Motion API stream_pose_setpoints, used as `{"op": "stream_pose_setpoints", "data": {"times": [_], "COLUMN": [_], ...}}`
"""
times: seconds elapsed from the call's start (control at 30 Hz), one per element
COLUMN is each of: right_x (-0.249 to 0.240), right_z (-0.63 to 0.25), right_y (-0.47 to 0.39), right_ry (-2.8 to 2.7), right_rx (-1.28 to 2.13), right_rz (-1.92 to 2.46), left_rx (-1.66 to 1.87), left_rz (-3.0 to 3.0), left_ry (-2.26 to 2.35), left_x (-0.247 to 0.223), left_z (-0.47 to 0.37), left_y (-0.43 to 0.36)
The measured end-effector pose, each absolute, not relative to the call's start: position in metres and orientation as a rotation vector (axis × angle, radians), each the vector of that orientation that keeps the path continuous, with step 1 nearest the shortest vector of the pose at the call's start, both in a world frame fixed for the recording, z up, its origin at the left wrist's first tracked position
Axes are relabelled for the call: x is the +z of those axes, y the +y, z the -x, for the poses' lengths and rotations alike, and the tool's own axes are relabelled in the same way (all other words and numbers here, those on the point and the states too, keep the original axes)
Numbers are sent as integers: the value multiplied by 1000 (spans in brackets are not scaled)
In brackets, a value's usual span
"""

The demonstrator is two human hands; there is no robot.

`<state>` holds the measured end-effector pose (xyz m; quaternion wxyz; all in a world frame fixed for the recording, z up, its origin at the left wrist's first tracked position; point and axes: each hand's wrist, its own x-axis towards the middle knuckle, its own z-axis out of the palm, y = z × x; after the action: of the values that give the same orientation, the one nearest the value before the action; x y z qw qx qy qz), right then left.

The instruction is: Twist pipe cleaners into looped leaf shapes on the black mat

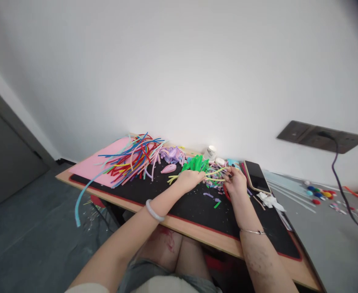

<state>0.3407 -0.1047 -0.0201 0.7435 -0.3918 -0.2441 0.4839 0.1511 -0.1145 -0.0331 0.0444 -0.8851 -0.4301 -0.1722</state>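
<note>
Yellow stems held tight by two hands

The left hand (192, 179) grips the yellow stems (215, 179) near their middle, and the right hand (235, 181) pinches them at one end. The stems run across the gap between the hands, and their other ends fan out left of the left hand. They look soft and fuzzy, thin and easy to bend. It would help to keep the left hand snug so the stems do not slip, and to line up the ends with light fingertips. A hard pull could spoil the shape.

Just past the left hand is a fluffy green bundle (197, 163), and farther left are a smooth pink loop (168, 168) and a curly purple bunch (172, 154). Tiny cut bits (213, 184) lie between and behind the hands. Right of the right hand are a flat, shiny phone (256, 176) and crumpled white scraps (269, 200). Under both hands, a black mat (154, 195) covers part of the wooden counter (197, 230).
</note>
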Motion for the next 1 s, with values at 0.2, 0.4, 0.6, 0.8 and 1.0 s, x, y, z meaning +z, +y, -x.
{"op": "stream_pose_setpoints", "data": {"times": [0.2,0.4,0.6,0.8,1.0], "right_x": [-16,-25,-22,-18,-16], "right_z": [-341,-345,-351,-352,-350], "right_y": [-110,-119,-127,-131,-133], "right_ry": [-573,-754,-772,-787,-826], "right_rx": [1110,1003,1225,1318,1200], "right_rz": [855,987,933,861,868], "left_rx": [-508,-479,-439,-384,-355], "left_rz": [2688,2687,2713,2743,2772], "left_ry": [-1344,-1380,-1334,-1287,-1230], "left_x": [-31,-31,-28,-27,-21], "left_z": [-155,-152,-141,-135,-131], "left_y": [-122,-126,-132,-122,-111]}}
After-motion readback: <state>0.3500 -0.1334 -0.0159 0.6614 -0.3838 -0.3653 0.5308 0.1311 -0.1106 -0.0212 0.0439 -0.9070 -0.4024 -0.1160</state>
